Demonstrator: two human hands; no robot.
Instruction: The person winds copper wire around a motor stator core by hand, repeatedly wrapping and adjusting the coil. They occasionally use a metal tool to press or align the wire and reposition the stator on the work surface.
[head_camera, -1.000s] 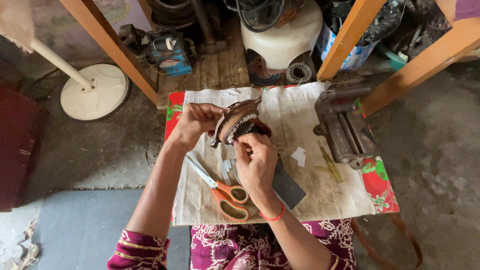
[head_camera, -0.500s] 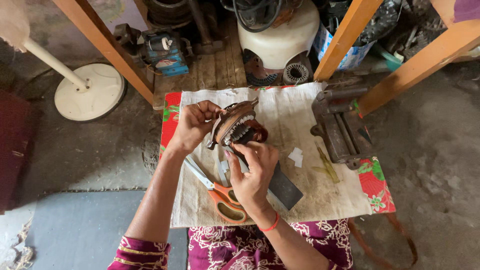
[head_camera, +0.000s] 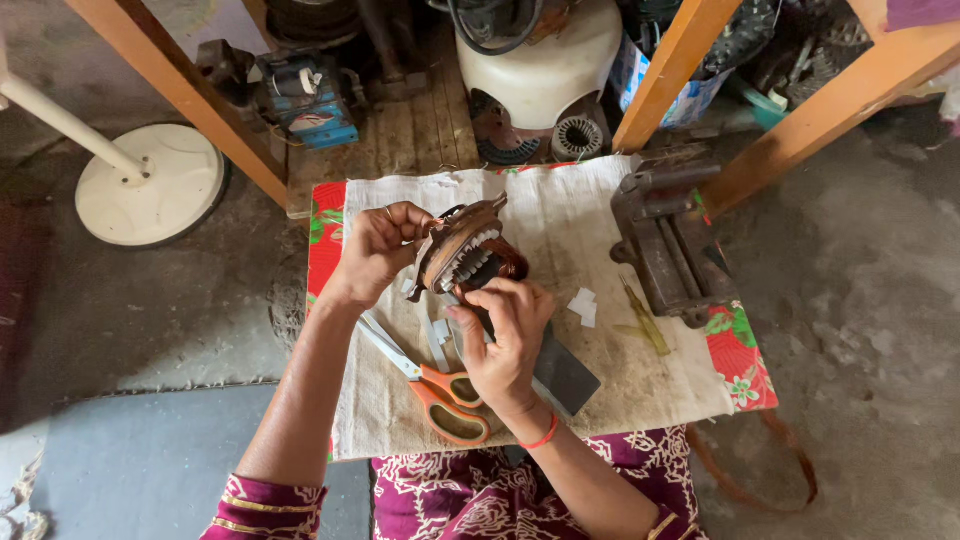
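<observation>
My low desk (head_camera: 640, 395), draped in a pale cloth over a red flowered cover, carries everything here, with a heavy grey metal vise (head_camera: 668, 245) standing at its right side. Above the middle of the cloth I hold a round brown motor stator with copper windings and pale slot teeth (head_camera: 468, 255), raised and tilted. My left hand (head_camera: 378, 252) grips its left rim, the fingers (head_camera: 412, 218) curled closed over the top edge and the thumb beneath. My right hand (head_camera: 508, 340) sits just below the stator, fingers (head_camera: 500, 292) bent together and pressed against its lower toothed face, pinching something too small to tell. Under that hand a dark grey flat rectangular sheet (head_camera: 565, 372) lies on the cloth. Orange-handled scissors (head_camera: 440, 392) lie closed just left of my right wrist, blades pointing up-left. Small white paper scraps (head_camera: 583, 305) lie between the stator and the vise.
</observation>
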